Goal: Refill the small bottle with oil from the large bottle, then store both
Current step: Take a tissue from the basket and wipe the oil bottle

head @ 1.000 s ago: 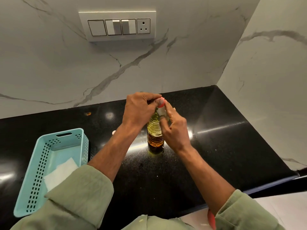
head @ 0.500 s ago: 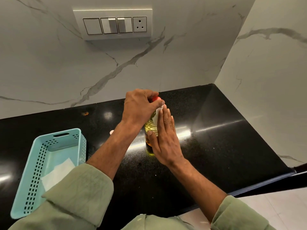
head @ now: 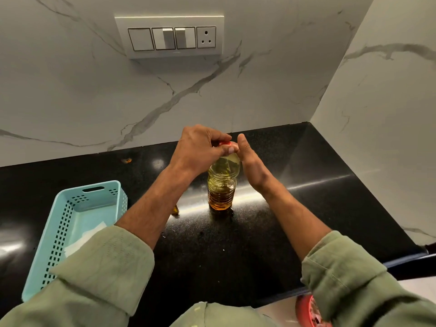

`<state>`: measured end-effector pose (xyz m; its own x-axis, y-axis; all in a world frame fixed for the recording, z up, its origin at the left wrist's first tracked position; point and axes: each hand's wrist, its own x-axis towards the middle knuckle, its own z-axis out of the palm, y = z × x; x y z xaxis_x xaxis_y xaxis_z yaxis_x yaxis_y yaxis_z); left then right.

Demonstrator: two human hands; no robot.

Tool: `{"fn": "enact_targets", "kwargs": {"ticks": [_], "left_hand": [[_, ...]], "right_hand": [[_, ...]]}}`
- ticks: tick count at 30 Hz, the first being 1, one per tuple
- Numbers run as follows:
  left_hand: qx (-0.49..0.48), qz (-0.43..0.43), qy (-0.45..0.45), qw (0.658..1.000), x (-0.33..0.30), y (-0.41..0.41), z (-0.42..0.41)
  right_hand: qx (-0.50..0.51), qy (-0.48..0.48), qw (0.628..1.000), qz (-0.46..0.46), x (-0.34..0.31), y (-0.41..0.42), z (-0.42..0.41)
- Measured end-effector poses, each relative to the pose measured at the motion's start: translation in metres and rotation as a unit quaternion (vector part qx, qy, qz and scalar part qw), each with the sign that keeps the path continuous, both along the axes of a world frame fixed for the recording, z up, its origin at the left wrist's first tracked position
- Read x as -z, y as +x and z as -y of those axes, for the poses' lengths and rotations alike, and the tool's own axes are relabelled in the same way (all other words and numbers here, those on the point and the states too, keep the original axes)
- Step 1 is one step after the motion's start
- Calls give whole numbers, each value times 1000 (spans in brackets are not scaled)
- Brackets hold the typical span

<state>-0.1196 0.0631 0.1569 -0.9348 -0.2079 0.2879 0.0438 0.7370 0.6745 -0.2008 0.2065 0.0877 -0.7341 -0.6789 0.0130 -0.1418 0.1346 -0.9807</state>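
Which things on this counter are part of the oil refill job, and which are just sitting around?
In the job:
- oil bottle, standing on the black counter
- its red cap, gripped by the left hand
- right hand, flat against the bottle

Lying about:
- turquoise basket holding a white paper
- wall switch panel

Domestic kitchen: polished black granite counter [head: 306,185] set in a corner, marble-veined wall cladding [head: 70,90], wall switch-and-socket panel [head: 172,37] at far centre.

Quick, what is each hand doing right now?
Left hand: fingers curled on the red cap of the oil bottle.
Right hand: open, fingers straight, beside the bottle.
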Motion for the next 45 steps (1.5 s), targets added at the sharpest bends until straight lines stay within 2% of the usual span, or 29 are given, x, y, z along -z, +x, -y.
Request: {"fn": "enact_targets", "kwargs": {"ticks": [9,16,21,27,31,33,35,37,39,45], "left_hand": [[30,53,21,998,1,1,8],[77,81,26,993,2,6,22],[132,85,27,987,0,6,29],[182,88,26,979,0,3,36],[193,92,-25,977,-7,4,36],[165,68,-86,980,-7,5,29],[78,49,-139,986,-3,7,18],[-23,22,-148,988,3,10,6],[-77,-1,-129,989,6,11,-3],[-81,6,-130,988,1,13,-11]], "right_hand": [[55,-86,989,109,42,21,-9],[71,-135,985,75,43,42,-7],[20,-126,991,43,12,24,6],[-49,-76,994,56,-1,0,16],[-54,-28,995,82,0,-11,19],[-57,-17,995,86,2,-14,18],[-56,-11,994,95,3,-15,18],[-55,-9,994,99,5,-13,17],[-50,-15,994,94,6,-12,17],[-57,-30,993,101,2,-12,19]]}}
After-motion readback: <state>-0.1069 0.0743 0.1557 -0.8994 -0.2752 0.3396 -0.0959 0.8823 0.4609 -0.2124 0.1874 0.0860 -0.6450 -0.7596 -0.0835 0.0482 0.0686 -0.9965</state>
